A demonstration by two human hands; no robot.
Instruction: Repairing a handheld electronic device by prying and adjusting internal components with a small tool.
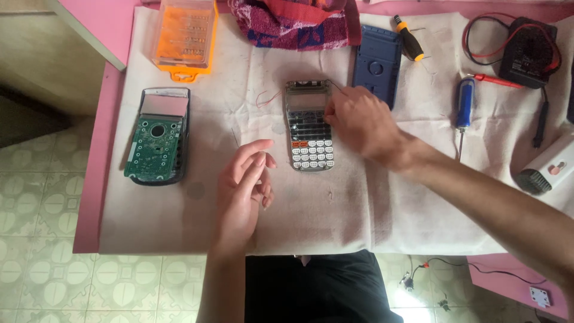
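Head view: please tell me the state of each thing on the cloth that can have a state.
Calculator front: opened, back removed, keys up, touched at its edge by the right hand.
Back cover: detached, lying inside up.
Circuit board unit: exposed, green board up.
Orange bit case: lid shut.
Left hand: open, holding nothing.
Blue screwdriver: lying flat, untouched.

Bare cloth (179, 215) between circuit board (156, 143) and calculator (308, 128)
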